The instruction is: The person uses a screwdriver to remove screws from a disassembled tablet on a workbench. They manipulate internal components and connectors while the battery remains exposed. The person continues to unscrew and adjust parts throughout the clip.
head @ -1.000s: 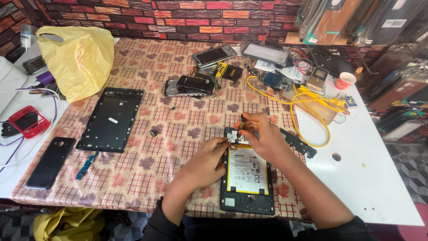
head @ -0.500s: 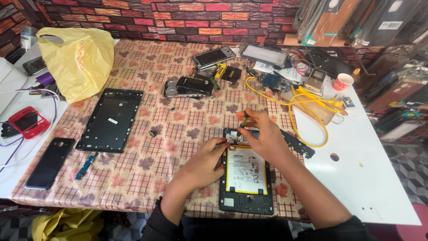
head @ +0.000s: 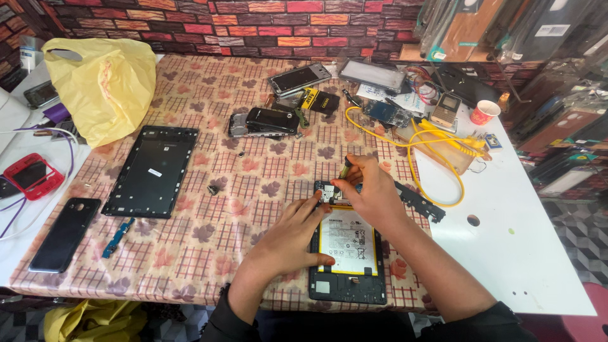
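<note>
Opened tablet (head: 347, 253) at the near table edge — back cover off, white battery (head: 342, 242) still seated, left hand (head: 292, 233) flat on its frame, right hand (head: 369, 191) pinching a small screwdriver (head: 344, 168) at the top end — disassembly looks partway through, internals still unremoved.

You're in a phone repair shop: dismantled phones (head: 271, 120), an opened tablet (head: 347, 253) and yellow cables (head: 437, 142) litter your worktop (head: 209, 253) beside a brick wall (head: 253, 25).

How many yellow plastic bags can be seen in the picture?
2: one yellow bag lies on the table's far left corner; another bag sits below the near edge. More may be hidden.
</note>
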